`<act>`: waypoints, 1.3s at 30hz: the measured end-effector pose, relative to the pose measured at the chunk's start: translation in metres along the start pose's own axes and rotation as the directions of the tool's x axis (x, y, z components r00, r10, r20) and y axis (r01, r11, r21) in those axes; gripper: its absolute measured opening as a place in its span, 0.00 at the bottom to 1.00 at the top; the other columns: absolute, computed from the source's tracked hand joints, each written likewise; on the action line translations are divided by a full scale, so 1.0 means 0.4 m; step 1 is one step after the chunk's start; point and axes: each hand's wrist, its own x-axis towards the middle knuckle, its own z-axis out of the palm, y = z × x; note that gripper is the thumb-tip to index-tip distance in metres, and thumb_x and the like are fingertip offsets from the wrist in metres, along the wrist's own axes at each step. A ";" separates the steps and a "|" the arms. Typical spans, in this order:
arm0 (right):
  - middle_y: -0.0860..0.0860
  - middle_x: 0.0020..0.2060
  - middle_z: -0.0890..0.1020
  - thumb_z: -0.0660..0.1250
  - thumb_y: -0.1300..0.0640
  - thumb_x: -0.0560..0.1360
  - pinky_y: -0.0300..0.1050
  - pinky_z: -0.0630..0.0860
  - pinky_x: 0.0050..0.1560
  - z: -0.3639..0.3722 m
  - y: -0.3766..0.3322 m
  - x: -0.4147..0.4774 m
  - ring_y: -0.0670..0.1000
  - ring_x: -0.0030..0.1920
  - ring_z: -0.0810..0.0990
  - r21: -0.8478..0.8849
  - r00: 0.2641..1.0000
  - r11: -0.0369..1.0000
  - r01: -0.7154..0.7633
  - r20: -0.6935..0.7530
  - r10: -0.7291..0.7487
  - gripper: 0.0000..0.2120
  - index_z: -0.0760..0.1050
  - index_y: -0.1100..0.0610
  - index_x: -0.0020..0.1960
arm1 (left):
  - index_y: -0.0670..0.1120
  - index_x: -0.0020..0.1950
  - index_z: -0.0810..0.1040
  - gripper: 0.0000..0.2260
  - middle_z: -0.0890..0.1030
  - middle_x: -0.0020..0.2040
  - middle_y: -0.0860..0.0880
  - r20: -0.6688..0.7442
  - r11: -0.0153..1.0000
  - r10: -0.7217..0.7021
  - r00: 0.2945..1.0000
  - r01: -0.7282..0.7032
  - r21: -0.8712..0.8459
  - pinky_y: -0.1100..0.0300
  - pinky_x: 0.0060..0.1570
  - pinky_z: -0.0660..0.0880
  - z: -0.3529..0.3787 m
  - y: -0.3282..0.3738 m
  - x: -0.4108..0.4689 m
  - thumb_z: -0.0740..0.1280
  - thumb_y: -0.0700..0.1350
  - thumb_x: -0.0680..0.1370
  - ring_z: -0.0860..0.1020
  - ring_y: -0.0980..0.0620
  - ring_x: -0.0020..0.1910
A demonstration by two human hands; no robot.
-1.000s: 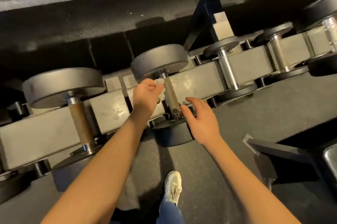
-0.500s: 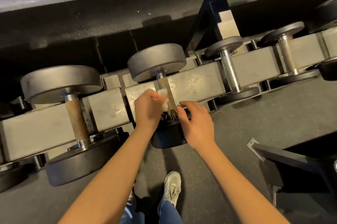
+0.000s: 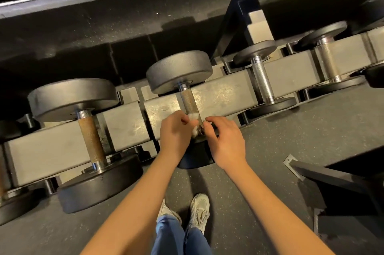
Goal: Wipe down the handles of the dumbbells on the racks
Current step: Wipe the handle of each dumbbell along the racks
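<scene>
Gripping a white wipe (image 3: 193,118), the left hand (image 3: 176,131) presses it against the near end of the middle dumbbell's handle (image 3: 188,100), at the rack's front edge. The right hand (image 3: 227,143) lies on that dumbbell's near head (image 3: 195,161), fingers loosely bent, grasping nothing. The rack beam (image 3: 124,122) carries four dumbbells in view: a rust-handled dumbbell (image 3: 91,140) toward its left end, the one being wiped at centre, and two chrome-handled dumbbells (image 3: 262,80) (image 3: 329,63) toward the right end. Each handle crosses the beam, with heads overhanging its front and back edges. Open floor (image 3: 291,130) runs along the front edge. A dark frame foot (image 3: 324,173) stands at the right, apart from the rack.
</scene>
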 end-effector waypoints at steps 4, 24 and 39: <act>0.49 0.51 0.81 0.47 0.39 0.74 0.51 0.71 0.54 -0.006 -0.001 -0.004 0.51 0.52 0.75 0.019 1.000 1.000 0.008 0.007 -0.008 0.29 0.78 0.54 0.56 | 0.48 0.34 0.67 0.14 0.70 0.31 0.53 -0.165 0.985 0.017 0.986 -0.045 -0.167 0.68 0.30 0.65 -0.023 0.048 0.055 0.67 0.43 0.77 0.66 0.59 0.30; 0.48 0.53 0.82 0.61 0.54 0.79 0.47 0.73 0.58 -0.021 0.002 0.017 0.49 0.54 0.78 0.209 0.996 0.977 -0.043 0.091 0.024 0.13 0.79 0.54 0.59 | 0.40 0.33 0.74 0.13 0.72 0.32 0.52 0.149 0.987 -0.022 0.989 0.045 -0.155 0.71 0.32 0.66 -0.047 0.028 -0.001 0.68 0.42 0.77 0.71 0.58 0.33; 0.52 0.38 0.77 0.68 0.60 0.75 0.30 0.67 0.31 -0.033 -0.035 0.145 0.46 0.35 0.73 -0.026 0.949 0.992 -0.124 0.290 0.126 0.03 0.77 0.60 0.46 | 0.46 0.76 0.61 0.22 0.62 0.75 0.48 -0.066 0.839 0.448 0.892 -0.393 0.377 0.59 0.71 0.54 -0.170 0.068 0.092 0.57 0.42 0.82 0.57 0.50 0.74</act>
